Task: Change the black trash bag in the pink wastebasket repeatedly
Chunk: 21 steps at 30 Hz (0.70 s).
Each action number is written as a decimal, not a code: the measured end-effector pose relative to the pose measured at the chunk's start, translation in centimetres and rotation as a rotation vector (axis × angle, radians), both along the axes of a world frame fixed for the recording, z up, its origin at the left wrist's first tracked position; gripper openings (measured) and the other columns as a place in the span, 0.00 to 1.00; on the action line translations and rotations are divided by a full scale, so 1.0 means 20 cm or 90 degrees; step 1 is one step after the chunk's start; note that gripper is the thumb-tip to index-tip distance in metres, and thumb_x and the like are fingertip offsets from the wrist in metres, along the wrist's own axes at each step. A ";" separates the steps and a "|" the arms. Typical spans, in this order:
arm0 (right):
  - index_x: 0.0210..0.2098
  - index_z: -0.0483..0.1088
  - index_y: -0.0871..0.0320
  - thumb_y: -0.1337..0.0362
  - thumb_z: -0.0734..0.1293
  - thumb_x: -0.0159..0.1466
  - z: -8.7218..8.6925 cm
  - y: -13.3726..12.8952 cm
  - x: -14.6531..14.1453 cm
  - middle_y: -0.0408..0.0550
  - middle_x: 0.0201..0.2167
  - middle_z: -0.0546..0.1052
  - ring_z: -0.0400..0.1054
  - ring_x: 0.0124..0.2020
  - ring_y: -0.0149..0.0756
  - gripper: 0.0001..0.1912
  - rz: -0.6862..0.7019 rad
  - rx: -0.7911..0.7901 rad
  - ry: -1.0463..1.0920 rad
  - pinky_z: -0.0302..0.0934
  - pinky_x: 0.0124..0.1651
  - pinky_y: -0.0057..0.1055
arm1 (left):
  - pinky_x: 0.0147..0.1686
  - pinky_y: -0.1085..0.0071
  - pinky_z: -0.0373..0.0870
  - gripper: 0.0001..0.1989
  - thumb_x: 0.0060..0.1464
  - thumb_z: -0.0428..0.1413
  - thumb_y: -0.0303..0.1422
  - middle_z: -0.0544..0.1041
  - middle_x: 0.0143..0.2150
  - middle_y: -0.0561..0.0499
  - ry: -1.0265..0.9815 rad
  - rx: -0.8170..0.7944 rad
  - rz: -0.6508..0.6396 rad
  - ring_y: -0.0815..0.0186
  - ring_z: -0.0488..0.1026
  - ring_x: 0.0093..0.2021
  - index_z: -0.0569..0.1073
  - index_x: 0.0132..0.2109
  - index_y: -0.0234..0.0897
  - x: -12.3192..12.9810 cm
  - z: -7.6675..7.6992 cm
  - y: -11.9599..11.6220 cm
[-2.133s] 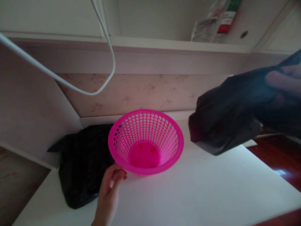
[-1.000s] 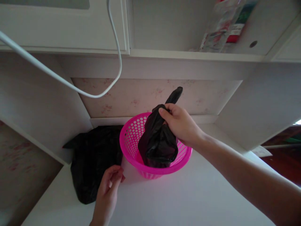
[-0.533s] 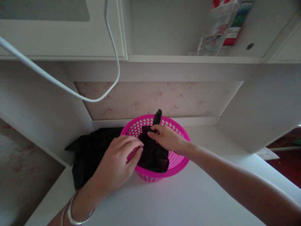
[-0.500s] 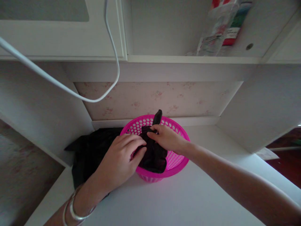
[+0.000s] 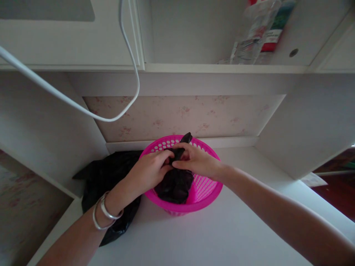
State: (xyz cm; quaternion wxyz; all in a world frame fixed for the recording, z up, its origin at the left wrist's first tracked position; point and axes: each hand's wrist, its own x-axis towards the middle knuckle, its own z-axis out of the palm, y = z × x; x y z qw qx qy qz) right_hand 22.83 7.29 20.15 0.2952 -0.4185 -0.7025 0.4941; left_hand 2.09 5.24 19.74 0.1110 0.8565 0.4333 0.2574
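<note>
A crumpled black plastic bag (image 5: 176,186) lies inside a round pink basket (image 5: 206,201) with perforated sides. Both hands meet over it. My left hand (image 5: 154,166), with two silver bangles on the wrist, pinches the bag's upper part from the left. My right hand (image 5: 195,159) grips the same gathered part from the right, thumb and fingers closed round it. A twisted end of the bag sticks up past my right fingers toward the basket's back rim. What the bag contains, if anything, is hidden.
Another black plastic bag (image 5: 111,177) lies left of the basket on the white surface (image 5: 222,236). A white cable (image 5: 111,119) hangs in front at upper left. Overhead, a shelf (image 5: 210,68) holds a clear plastic container (image 5: 249,40) and a red-green package (image 5: 274,33). White side panels flank the nook.
My left hand has moved right and up to the bag's gathered top, beside my right hand. The bag's lower part has shifted slightly left in the basket.
</note>
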 end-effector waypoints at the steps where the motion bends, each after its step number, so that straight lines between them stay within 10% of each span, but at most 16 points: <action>1: 0.61 0.67 0.56 0.69 0.74 0.61 0.00 0.00 0.01 0.39 0.30 0.73 0.68 0.29 0.31 0.30 0.019 0.017 -0.006 0.61 0.29 0.26 | 0.43 0.62 0.73 0.11 0.60 0.55 0.24 0.83 0.42 0.48 0.011 0.009 0.009 0.57 0.80 0.40 0.78 0.45 0.41 -0.01 0.00 0.00; 6: 0.65 0.62 0.59 0.75 0.72 0.58 -0.05 0.05 0.10 0.53 0.50 0.77 0.74 0.49 0.40 0.36 0.055 0.105 -0.039 0.70 0.50 0.37 | 0.40 0.65 0.70 0.11 0.58 0.54 0.23 0.83 0.38 0.49 0.050 0.037 0.039 0.58 0.80 0.40 0.79 0.39 0.41 -0.07 0.02 0.01; 13: 0.77 0.41 0.55 0.69 0.74 0.60 -0.06 0.02 0.09 0.61 0.56 0.77 0.75 0.52 0.52 0.54 0.125 0.274 -0.291 0.68 0.54 0.46 | 0.43 0.64 0.71 0.08 0.54 0.53 0.24 0.81 0.39 0.49 0.019 0.009 0.044 0.59 0.78 0.40 0.75 0.35 0.41 -0.09 0.04 -0.02; 21: 0.74 0.51 0.52 0.78 0.60 0.64 -0.03 0.02 0.03 0.51 0.49 0.83 0.77 0.49 0.45 0.41 0.154 0.356 -0.281 0.67 0.50 0.39 | 0.56 0.58 0.73 0.17 0.59 0.59 0.32 0.82 0.53 0.45 -0.036 -0.038 0.003 0.55 0.79 0.52 0.76 0.55 0.41 -0.05 0.03 -0.01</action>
